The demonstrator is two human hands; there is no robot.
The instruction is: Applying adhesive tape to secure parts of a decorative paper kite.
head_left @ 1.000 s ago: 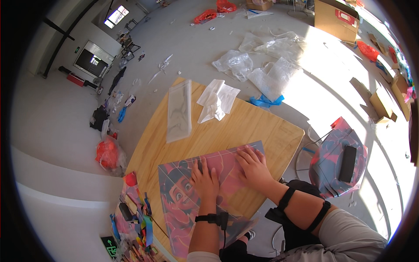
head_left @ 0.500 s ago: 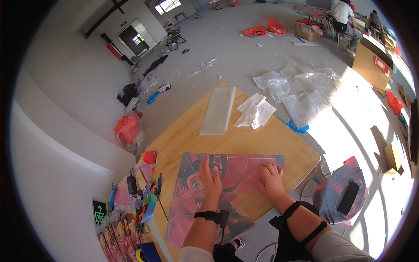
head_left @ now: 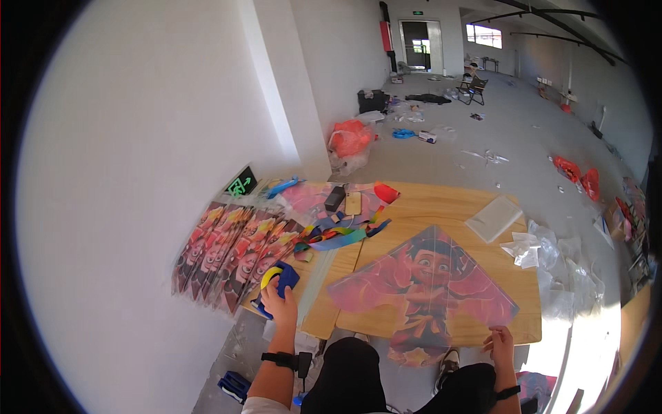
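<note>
A printed kite (head_left: 431,290) with a cartoon figure lies spread over the wooden table, its lower tail hanging past the near edge. On the left, my left hand (head_left: 279,303) is at a blue tape dispenser (head_left: 287,277) with a yellow roll. Its fingers are apart and reach over the roll; any tape end between them is too small to make out. By the kite's right wing tip is my right hand (head_left: 499,342), fingers loosely bent and slightly apart. I see nothing in it. Several plastic-wrapped printed kites (head_left: 238,255) lie in a row left of the dispenser.
Colourful ribbons (head_left: 338,237), a black box-shaped object (head_left: 335,199) and a phone (head_left: 353,203) lie at the back left. A clear plastic packet (head_left: 494,219) and crumpled plastic (head_left: 522,250) are at the right. A white wall (head_left: 138,138) stands close on the left.
The view has turned left. My left hand has left the kite for the tape dispenser. My right hand has come off the kite's surface to its wing tip.
</note>
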